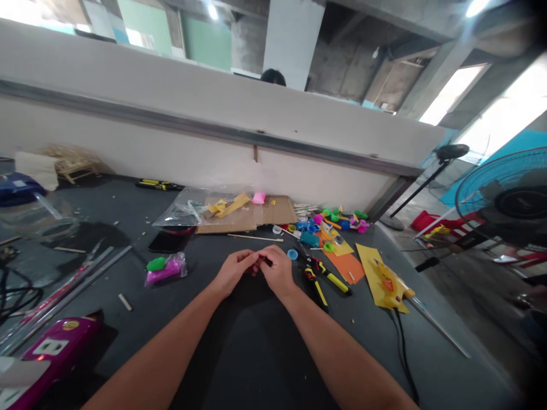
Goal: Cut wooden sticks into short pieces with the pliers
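Observation:
My left hand [236,270] and my right hand [278,271] meet at the fingertips above the middle of the dark table [248,353]. Both are closed in a pinch, and whatever lies between the fingers is hidden or too small to make out. Just right of my right hand lies a light blue bottle cap [292,254]. Beyond it is a pair of pliers [316,282] with yellow and black handles. Left of my left hand sits a clear bag with purple and green lumps [167,269]. A thin wooden stick [255,237] lies behind my hands.
Cardboard [273,213] and a plastic bag [183,208] lie at the back. Coloured small parts [337,216] crowd the back right. A yellow glue gun [391,285] with a cord is at right, a purple power strip [60,347] at front left. A fan [513,199] stands beyond the table.

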Tool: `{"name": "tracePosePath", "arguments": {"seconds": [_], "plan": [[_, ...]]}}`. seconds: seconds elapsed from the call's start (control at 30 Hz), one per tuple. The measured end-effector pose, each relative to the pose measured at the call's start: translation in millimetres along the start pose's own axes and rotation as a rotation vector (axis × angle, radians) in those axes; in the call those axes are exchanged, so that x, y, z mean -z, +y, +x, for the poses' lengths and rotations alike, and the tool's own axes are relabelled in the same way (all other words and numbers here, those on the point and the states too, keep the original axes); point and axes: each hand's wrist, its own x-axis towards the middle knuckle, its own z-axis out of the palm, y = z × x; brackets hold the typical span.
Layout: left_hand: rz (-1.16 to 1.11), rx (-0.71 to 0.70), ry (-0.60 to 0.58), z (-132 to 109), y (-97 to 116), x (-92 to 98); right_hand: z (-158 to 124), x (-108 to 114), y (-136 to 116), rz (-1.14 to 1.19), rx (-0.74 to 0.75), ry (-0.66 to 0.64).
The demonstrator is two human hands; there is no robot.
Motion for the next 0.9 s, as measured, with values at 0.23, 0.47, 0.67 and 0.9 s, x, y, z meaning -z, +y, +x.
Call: {"name": "tracePosePath", "arguments": {"seconds": [0.23,0.47,0.67,0.9], "plan": [[0.010,-0.017,-0.008,0.1,-3.5,0.7,-0.7,-2.0,1.4,0.128,-0.097,0.034],[0.060,-0.050,-0.025,-2.5,-2.7,2.3,0.2,-8.6,2.8,0.402,-0.364,0.048],[0.263,-0.103,0.066,-4.1,2.0,-0.7,2.3,-13.0,0.8,0.618,-0.480,0.068],[0.373,-0.123,0.035,-5.7,2.6,-2.8,3.7,-9.0,-3.2,0.537,-0.463,0.088]]}}
